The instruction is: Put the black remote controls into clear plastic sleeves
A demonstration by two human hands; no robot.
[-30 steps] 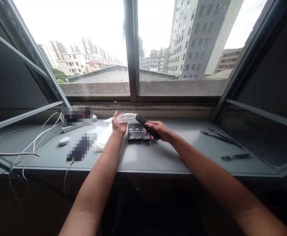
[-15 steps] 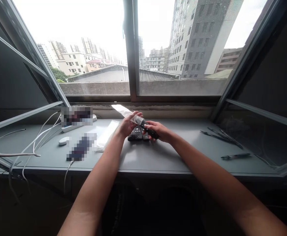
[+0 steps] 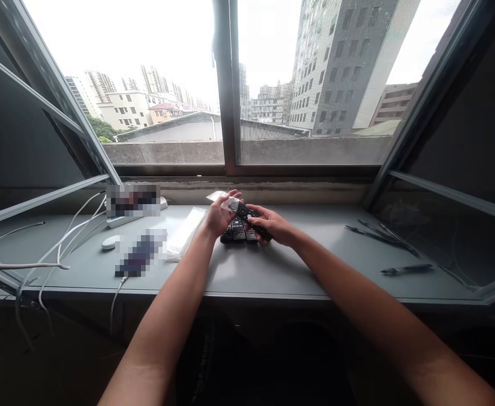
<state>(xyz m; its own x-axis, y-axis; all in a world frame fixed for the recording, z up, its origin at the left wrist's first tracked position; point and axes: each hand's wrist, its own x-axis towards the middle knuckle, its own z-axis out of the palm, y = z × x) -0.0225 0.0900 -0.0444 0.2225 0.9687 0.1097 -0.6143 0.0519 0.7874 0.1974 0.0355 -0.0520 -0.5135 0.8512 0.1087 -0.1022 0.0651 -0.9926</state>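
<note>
Two hands are at the desk [image 3: 306, 270], one left hand [image 3: 219, 219] and one right hand [image 3: 276, 226]. Remotes number four: one held remote [image 3: 253, 221] and three desk remotes [image 3: 238, 231]. One bag [image 3: 231, 204] is in hand; the bags in the stack [image 3: 185, 232] cannot be counted. There is one white rounded item [image 3: 110, 242], one power strip [image 3: 115, 222] and two blurred patches, an upper patch [image 3: 132, 200] and a lower patch [image 3: 139, 254]. Cables [image 3: 22, 264] come to at least four. One slim dark item [image 3: 406, 270] lies apart; the dark group [image 3: 372, 232] overlaps too much to count. The window has two panes [image 3: 162, 56].
</note>
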